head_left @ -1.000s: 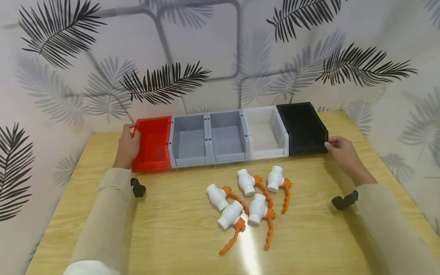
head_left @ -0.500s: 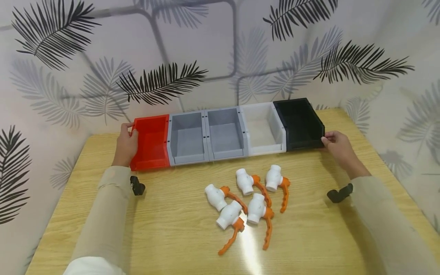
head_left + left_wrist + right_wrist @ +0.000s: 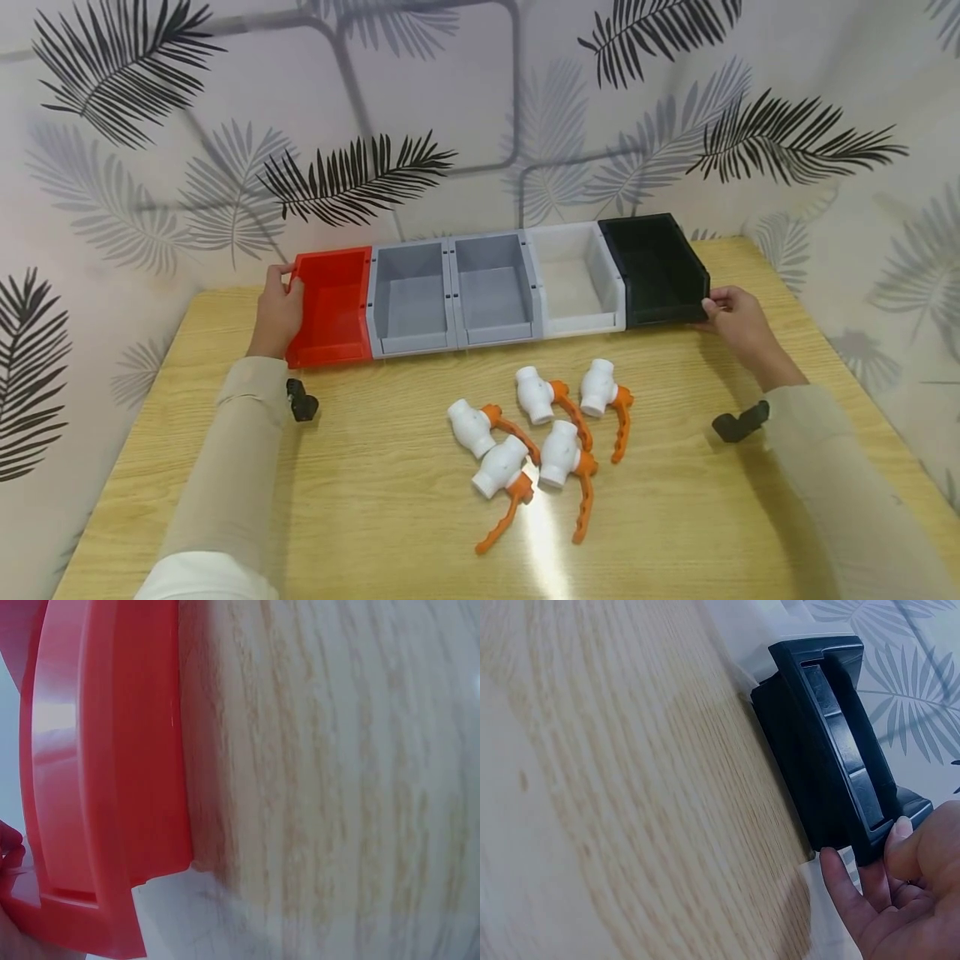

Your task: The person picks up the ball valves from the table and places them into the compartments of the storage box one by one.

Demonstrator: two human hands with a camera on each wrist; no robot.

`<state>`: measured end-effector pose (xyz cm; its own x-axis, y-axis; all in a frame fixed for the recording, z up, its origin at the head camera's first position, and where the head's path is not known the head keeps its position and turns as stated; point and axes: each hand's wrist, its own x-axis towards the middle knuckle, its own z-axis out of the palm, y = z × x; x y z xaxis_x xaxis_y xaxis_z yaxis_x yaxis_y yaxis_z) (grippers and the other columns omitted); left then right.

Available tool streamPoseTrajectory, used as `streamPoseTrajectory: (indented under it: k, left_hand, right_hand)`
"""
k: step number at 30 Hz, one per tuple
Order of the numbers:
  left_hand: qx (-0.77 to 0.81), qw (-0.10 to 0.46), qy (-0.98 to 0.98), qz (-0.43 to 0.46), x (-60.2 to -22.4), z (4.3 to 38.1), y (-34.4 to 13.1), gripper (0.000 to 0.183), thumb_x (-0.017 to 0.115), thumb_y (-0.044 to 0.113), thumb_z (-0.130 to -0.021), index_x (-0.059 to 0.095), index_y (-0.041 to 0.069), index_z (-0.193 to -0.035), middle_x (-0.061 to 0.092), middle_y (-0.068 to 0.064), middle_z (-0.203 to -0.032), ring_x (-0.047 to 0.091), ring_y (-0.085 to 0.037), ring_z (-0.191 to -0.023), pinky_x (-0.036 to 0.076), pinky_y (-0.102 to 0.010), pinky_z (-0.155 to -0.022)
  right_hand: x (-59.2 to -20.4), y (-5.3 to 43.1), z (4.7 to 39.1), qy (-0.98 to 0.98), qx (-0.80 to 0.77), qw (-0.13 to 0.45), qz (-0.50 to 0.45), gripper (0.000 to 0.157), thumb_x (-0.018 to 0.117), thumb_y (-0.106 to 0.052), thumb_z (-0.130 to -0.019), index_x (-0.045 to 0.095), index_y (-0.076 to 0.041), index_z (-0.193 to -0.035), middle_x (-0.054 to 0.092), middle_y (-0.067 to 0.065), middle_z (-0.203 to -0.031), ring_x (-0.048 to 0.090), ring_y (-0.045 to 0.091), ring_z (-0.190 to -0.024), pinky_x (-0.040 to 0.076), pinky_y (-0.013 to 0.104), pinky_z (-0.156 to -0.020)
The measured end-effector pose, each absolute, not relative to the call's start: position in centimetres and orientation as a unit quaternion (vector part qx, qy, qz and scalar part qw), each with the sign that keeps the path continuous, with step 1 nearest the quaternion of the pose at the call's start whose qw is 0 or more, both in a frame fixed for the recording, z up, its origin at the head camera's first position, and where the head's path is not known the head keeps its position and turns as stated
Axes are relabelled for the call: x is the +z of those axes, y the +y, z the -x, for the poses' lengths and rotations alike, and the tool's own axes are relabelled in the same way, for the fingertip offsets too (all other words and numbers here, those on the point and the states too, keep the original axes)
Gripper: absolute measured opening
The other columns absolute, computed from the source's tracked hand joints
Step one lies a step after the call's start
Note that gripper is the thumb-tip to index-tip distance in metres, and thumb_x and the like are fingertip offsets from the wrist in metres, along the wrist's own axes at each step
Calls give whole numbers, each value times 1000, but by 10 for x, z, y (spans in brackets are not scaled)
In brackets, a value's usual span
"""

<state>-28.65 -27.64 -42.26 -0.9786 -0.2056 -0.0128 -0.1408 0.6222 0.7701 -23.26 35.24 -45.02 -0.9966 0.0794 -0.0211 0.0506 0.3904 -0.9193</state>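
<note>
A red bin (image 3: 335, 308), two grey bins (image 3: 412, 304), a white bin (image 3: 572, 287) and a black bin (image 3: 654, 271) stand side by side in one row at the back of the table. My left hand (image 3: 277, 315) grips the red bin's outer left wall, thumb on the inner side. At the other end my right hand (image 3: 744, 327) pinches the black bin's outer right wall near its front corner. In the right wrist view the thumb (image 3: 904, 844) presses on the black rim with fingers beneath. The left wrist view shows the red front wall (image 3: 150, 750) close up.
Several white ball valves (image 3: 561, 454) with orange handles lie in a loose cluster in front of the row. The wooden table (image 3: 375, 500) meets a leaf-patterned backdrop (image 3: 465, 108) right behind the bins. Black wrist cameras (image 3: 741, 422) stick out from both sleeves.
The row of bins has shifted slightly back toward the backdrop, mostly at the black end, with both hands keeping their hold. The valves stay where they were.
</note>
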Motion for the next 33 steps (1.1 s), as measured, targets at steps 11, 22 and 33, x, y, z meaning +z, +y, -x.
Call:
streamPoseTrajectory:
  k: [11,22,33]
  left_hand:
    - [-425,32,-898,-108,-423,289,-276,46,24,38,-94,20,19,-137,46,-15,-105,49,-30,-82,46,-37,-66]
    - [-428,35,-896,-110,-426,289,-277,46,24,39,-94,20,21,-137,46,-15,-104,49,-31,-82,45,-36,-64]
    - [-393,34,-918,-49,-422,293,-288,47,23,35,-95,23,9,-134,43,-17,-93,46,-30,-75,41,-36,-62]
  right_hand:
    - [-448,351,230,-825,564,9,37,24,38,-10,-93,34,11,-105,35,15,-92,52,12,-70,49,32,-73]
    - [-449,352,230,-819,573,11,41,22,40,-12,-92,36,7,-103,37,14,-91,57,12,-65,50,30,-69]
    - [-427,379,240,-894,447,-36,-9,51,48,-38,-88,41,4,-117,49,20,-105,57,18,-81,50,31,-65]
